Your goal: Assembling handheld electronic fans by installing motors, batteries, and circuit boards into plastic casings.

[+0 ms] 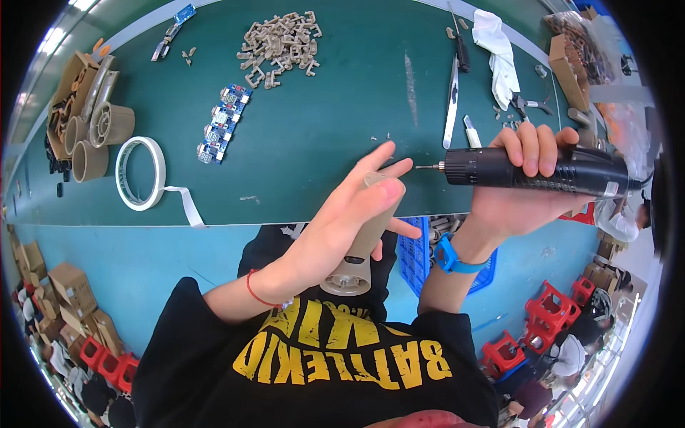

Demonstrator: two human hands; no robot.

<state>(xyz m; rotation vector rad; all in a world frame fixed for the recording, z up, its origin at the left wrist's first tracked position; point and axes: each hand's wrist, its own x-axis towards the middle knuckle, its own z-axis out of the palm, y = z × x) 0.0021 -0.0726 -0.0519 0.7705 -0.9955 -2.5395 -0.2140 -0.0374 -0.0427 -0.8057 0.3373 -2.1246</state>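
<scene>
My left hand is wrapped round a tan cylindrical housing, with the thumb along its upper end. The housing tilts, its round lower end with a metallic-looking centre near my lap. In my right hand lies a black electric screwdriver, held level. Its thin bit points left toward my left fingertips, with a small gap between. Small screws lie on the green table just beyond my left fingers.
Far on the table are a pile of tan clips and blue circuit boards. White tape, tan tubes and a box stand left. Tweezers, a cutter, pliers and a cloth lie right. A blue crate sits below the edge.
</scene>
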